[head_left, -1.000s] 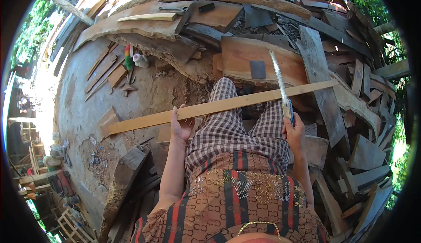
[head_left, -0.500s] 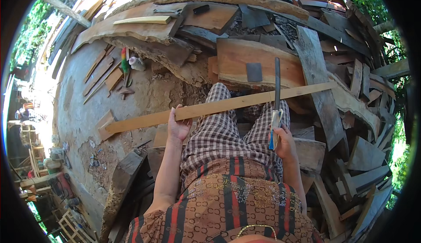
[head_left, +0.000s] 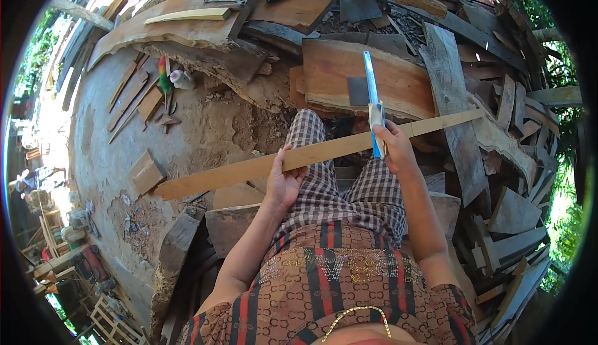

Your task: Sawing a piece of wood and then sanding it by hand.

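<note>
A long, narrow wooden board (head_left: pixel 249 170) slants across above my thighs, its left end lower in the view than its right. My left hand (head_left: pixel 285 180) is closed around the board left of its middle, palm up, fingers partly hidden by the wood. In my right hand (head_left: pixel 396 148) is a tool with a narrow metal blade (head_left: pixel 371 77), a pale grip and a blue strip. The fingers are closed around the grip, over the board, and the blade points away from me. Whether the tool touches the board I cannot tell.
A thick reddish slab (head_left: pixel 330 64) lies beyond my knees with a small dark square plate (head_left: pixel 358 91) on it. A grey plank (head_left: pixel 451 108) stands under the board's right end. A wood block (head_left: pixel 147 172) lies on the concrete floor (head_left: pixel 99 139). Scrap timber piles up at right.
My right hand has raised the tool away from my body, over the board, and its blade now tilts left. My left hand and the board's left end have shifted right.
</note>
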Demonstrator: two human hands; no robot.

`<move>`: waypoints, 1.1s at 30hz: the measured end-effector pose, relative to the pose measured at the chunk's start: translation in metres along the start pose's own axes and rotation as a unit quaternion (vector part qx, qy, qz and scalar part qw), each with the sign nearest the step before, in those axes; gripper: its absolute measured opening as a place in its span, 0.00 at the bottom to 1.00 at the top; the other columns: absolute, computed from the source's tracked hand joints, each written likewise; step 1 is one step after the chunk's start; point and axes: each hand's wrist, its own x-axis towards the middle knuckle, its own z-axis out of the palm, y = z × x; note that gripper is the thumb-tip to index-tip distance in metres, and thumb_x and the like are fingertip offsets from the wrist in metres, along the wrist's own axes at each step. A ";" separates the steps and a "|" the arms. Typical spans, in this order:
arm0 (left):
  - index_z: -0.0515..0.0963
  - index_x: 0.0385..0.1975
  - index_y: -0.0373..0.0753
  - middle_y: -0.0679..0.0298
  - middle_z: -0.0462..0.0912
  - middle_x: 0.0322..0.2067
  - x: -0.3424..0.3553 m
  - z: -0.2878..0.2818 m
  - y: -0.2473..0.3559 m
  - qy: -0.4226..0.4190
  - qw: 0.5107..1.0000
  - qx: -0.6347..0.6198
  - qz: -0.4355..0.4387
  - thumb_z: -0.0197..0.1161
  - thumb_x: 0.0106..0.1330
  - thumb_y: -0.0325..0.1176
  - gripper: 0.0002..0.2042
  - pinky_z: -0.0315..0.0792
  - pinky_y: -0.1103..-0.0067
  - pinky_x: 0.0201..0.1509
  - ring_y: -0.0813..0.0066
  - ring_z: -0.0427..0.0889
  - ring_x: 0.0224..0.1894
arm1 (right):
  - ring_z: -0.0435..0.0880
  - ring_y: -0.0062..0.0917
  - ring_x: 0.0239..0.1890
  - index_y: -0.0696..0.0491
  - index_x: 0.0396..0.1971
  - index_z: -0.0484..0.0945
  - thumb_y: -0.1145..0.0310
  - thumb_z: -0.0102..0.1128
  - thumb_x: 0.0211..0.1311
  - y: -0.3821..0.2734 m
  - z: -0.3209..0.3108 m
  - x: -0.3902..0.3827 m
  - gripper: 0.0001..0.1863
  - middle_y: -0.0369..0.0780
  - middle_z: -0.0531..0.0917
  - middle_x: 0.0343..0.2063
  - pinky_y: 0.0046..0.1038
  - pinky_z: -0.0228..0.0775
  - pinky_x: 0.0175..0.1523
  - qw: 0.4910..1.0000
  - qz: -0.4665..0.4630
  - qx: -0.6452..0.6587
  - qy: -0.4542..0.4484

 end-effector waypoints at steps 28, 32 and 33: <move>0.63 0.59 0.46 0.61 0.68 0.54 0.025 0.017 0.007 0.125 0.989 0.050 -0.065 0.50 0.69 0.47 0.22 0.59 0.66 0.65 0.66 0.68 0.59 | 0.77 0.21 0.30 0.55 0.43 0.75 0.58 0.61 0.55 0.057 0.043 0.356 0.20 0.36 0.77 0.31 0.25 0.64 0.26 0.987 0.016 -0.144 0.064; 0.62 0.59 0.44 0.61 0.69 0.54 0.022 0.016 0.008 0.141 0.987 0.057 -0.056 0.50 0.69 0.48 0.23 0.61 0.67 0.64 0.65 0.68 0.58 | 0.79 0.23 0.30 0.55 0.39 0.76 0.66 0.60 0.53 0.079 -0.031 0.268 0.13 0.39 0.79 0.30 0.24 0.66 0.27 0.980 0.174 -0.063 0.076; 0.62 0.59 0.44 0.61 0.69 0.54 0.021 0.020 0.006 0.134 0.987 0.073 -0.050 0.50 0.68 0.48 0.23 0.62 0.67 0.64 0.65 0.69 0.58 | 0.80 0.23 0.29 0.54 0.36 0.76 0.68 0.59 0.53 0.081 -0.059 0.271 0.10 0.39 0.79 0.28 0.24 0.66 0.26 0.980 0.158 -0.035 0.115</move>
